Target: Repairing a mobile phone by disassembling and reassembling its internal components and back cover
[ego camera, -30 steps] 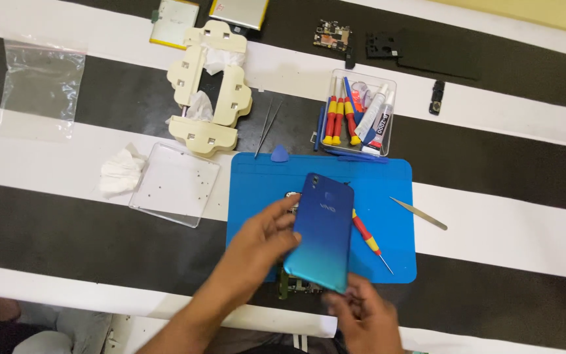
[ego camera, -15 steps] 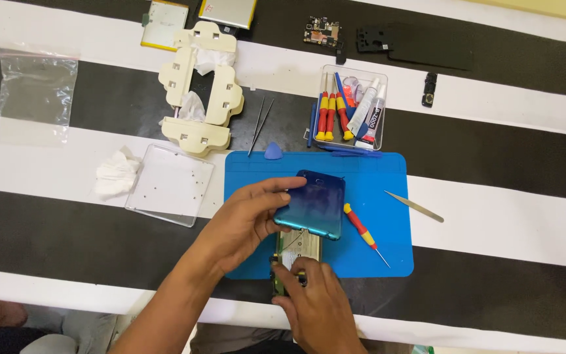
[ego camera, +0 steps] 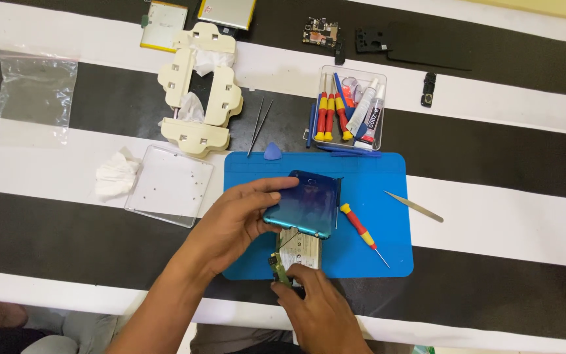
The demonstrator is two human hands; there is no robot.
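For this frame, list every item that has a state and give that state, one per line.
Glossy blue phone back cover: lifted off, tilted, gripped by left hand.
Phone body with exposed innards: open, lying on blue rubber mat, pinned by right hand.
Red-and-yellow screwdriver: lying loose on mat.
Clear plastic tool box: open, filled with tools.
Clear square tray: open, holding tiny screws.
Metal tweezers: lying flat.

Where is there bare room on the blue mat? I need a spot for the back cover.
The blue mat is bare along its right side, above and right of the red-handled screwdriver. The black stripe right of the tool box is also free. The middle is crowded: left hand grips the cover, right hand the phone body.
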